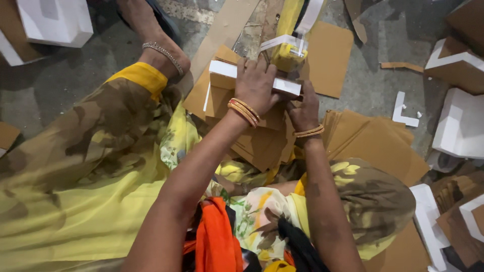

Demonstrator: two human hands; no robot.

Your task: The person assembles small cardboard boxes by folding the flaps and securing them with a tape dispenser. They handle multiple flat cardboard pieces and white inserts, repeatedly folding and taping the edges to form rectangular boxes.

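Orange cloth (217,236) below cardboard sheets (373,141)

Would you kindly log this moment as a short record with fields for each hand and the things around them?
Left hand: pressed palm-down on a white foam block over folded cardboard.
Right hand: its grip is on the block's near right end.
Ahead of the hands: yellow tape dispenser with clear tape.
Under the work: stacked brown cardboard sheets.
Right side: white foam corner pieces on the concrete floor.

Bare floor (373,85) right of hands free; cardboard stack (373,141), foam blocks (461,126) crowd right.
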